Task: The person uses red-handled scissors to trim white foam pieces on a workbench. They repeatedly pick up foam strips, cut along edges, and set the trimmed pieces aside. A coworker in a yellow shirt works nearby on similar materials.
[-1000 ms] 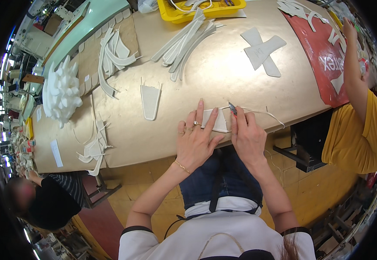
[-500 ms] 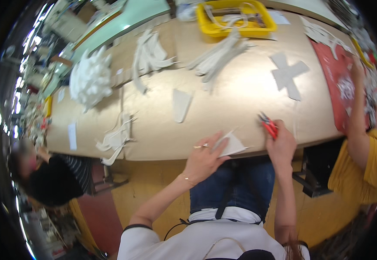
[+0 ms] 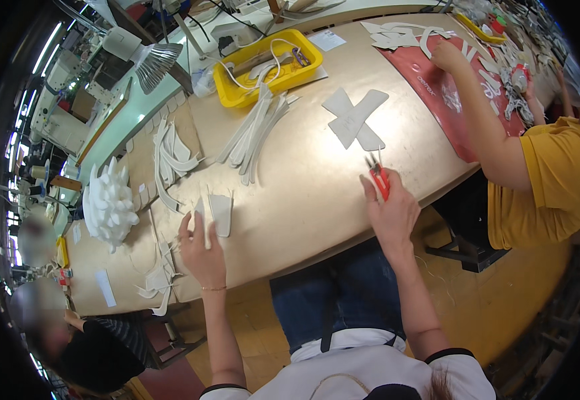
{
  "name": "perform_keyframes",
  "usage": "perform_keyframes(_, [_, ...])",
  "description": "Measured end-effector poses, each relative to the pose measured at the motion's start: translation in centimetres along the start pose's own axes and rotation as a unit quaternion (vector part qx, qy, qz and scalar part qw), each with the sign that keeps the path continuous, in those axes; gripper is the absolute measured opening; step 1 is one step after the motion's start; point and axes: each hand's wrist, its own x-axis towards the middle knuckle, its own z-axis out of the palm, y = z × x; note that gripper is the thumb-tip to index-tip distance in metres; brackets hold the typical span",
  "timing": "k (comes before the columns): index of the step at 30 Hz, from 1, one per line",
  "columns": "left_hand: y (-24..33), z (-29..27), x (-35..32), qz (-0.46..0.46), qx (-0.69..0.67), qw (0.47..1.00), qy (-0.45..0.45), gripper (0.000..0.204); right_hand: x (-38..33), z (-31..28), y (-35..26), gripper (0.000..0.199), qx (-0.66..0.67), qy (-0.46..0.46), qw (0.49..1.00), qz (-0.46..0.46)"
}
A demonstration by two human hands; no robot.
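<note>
The person wears a white shirt (image 3: 403, 363) — short sleeves, each edged with a dark band (image 3: 450, 353) — and dark blue jeans (image 3: 373, 287) with a dark strap (image 3: 328, 327) hanging down the front. A thin bracelet (image 3: 214, 289) circles the left wrist; a fine necklace (image 3: 335, 377) lies at the chest.

It is bright, the table (image 3: 296, 193) shines, long lamps (image 3: 46, 48) glow at left, and the edges bend into black

tray (image 3: 236, 99) behind strips (image 3: 253, 137); crossed pieces (image 3: 356, 120) rightward, behind the pliers (image 3: 380, 181).
</note>
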Motion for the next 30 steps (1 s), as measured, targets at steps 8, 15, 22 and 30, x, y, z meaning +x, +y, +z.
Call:
perform_keyframes(8, [6.9, 5.0, 4.4, 0.085, -0.195, 0.972, -0.097, 0.032, 3.7, 0.8, 1.9, 0.028, -0.12, -0.061, 0.988, 0.071])
perform_keyframes(15, [19.3, 15.5, 10.0, 0.155, -0.113, 0.958, -0.212, 0.04, 2.7, 0.8, 2.5, 0.021, -0.112, -0.041, 0.993, 0.007])
perform_keyframes(22, [21.1, 17.4, 11.8, 0.078, -0.122, 0.949, -0.281, 0.034, 2.1, -4.9, 4.4, 0.023, 0.205, -0.127, 0.97, 0.01])
perform_keyframes(30, [19.4, 18.7, 11.9, 0.108, -0.264, 0.92, -0.27, 0.029, 7.3, -1.2, 3.4, 0.045, -0.136, -0.157, 0.936, -0.284])
